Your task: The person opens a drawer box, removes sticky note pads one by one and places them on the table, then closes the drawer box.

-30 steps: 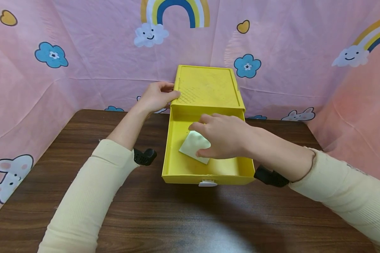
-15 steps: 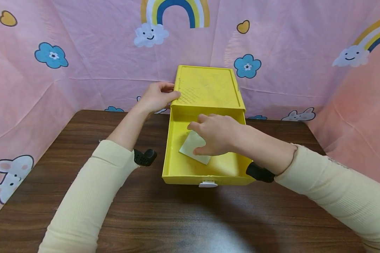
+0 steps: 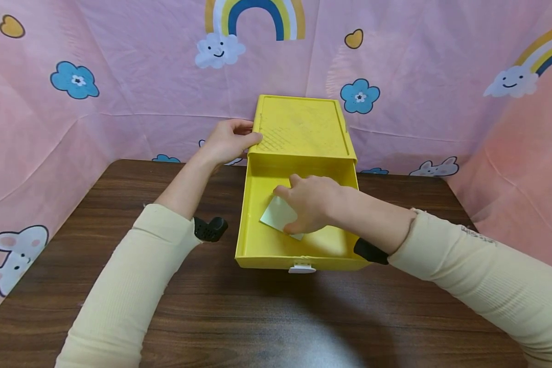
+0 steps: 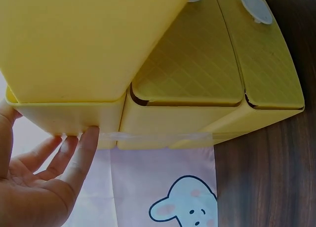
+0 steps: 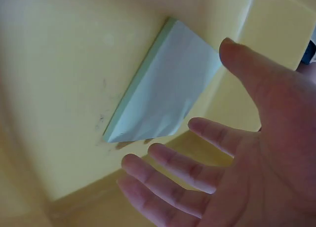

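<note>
A pale green pad of sticky notes (image 3: pixel 277 213) lies askew on the floor of a pulled-out yellow drawer (image 3: pixel 257 243). Over it, inside the drawer, is my right hand (image 3: pixel 309 203), its thumb and fingers spread. In the right wrist view the pad (image 5: pixel 158 84) sits apart from the fingers, and nothing is in the palm. My left hand (image 3: pixel 226 141) holds the left edge of the yellow drawer cabinet (image 3: pixel 303 125), thumb on top. The left wrist view shows its fingertips against the cabinet's side wall (image 4: pixel 74 118).
The drawer front carries a white handle (image 3: pixel 302 268). Below the open drawer, other closed drawers (image 4: pixel 187 64) show in the left wrist view. The cabinet stands on a dark wooden table (image 3: pixel 202 317), near a pink patterned cloth (image 3: pixel 156 66) hanging behind it.
My right hand has moved slightly left and lower over the pad, with more of the palm turned down. The left hand, drawer and pad stay put.
</note>
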`<state>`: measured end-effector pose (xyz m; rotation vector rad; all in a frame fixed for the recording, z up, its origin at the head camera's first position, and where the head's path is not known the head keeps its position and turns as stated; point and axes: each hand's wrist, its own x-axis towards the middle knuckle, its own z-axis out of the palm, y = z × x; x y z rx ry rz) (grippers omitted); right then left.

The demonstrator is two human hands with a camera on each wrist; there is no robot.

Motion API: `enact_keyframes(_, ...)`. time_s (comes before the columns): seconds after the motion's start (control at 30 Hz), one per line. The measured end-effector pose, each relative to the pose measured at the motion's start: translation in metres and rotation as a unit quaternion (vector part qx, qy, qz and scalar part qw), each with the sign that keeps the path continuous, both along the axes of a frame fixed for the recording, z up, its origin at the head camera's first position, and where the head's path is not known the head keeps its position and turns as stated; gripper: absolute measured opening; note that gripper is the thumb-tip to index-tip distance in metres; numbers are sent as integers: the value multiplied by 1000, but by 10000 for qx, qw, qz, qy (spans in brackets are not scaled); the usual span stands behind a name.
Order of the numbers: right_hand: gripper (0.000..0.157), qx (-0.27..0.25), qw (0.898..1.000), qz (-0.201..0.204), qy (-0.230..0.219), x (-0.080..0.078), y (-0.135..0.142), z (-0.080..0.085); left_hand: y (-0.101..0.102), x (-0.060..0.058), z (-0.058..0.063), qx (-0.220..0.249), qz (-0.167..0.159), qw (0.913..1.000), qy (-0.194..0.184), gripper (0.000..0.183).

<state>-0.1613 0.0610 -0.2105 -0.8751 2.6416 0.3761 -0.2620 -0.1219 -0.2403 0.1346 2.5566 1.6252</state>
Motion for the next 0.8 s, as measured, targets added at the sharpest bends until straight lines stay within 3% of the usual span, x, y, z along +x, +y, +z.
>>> enact_keyframes(0.33,77,155,9998,-81,-79,1,-1,-3,-1,0,1,1,-39,10000,-57,51)
enact_keyframes(0.8,85,235,9991,99,335,7,-5,-10,-1,-1,3,-13,-72,9999,-134,52)
